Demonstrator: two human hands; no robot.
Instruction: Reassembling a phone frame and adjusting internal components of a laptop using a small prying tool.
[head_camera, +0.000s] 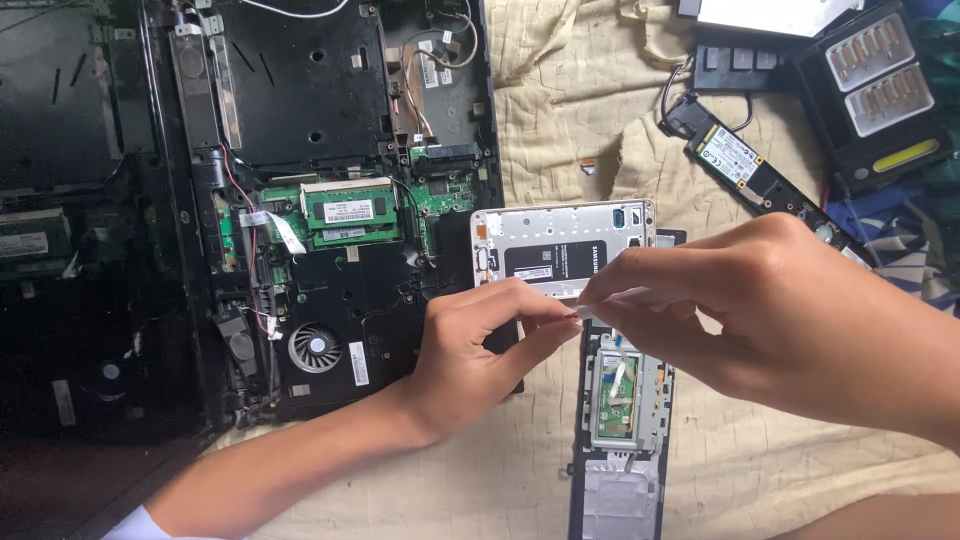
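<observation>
1. Both hands meet in the middle of the frame, over an opened phone (563, 250) lying back-up on a cream quilted cloth (760, 470) — white inner frame, dark battery panel showing.

2. The left hand (478, 345) comes in from the lower left, fingers curled, thumb and forefinger tips pinched together right at the phone's lower edge. What exactly sits between those tips is too small to tell.

3. The right hand (770, 315) reaches across from the right, fingers closed round a slim white tool (625, 298), its tip pointing left and meeting the left hand's pinch. The two sets of fingertips are touching or just about.

4. Directly under the hands lies a long dark panel (620, 440) with a small green circuit board (617, 385) and a silvery plate set in it, running down to the bottom edge.

5. To the left sits a stripped laptop base (330, 190) — black, cover off, green memory modules (350, 212) side by side in the centre, a round cooling fan (315, 347) below them, thin red and white wires along the left side.

6. Up at the top right: a narrow board with a white label (745, 165) lying at an angle, and beside it a black case (880, 90) holding rows of small bits with a yellow strip on it.

7. The phone partly overlaps the laptop's right edge, and the hands cover its lower rim.
</observation>
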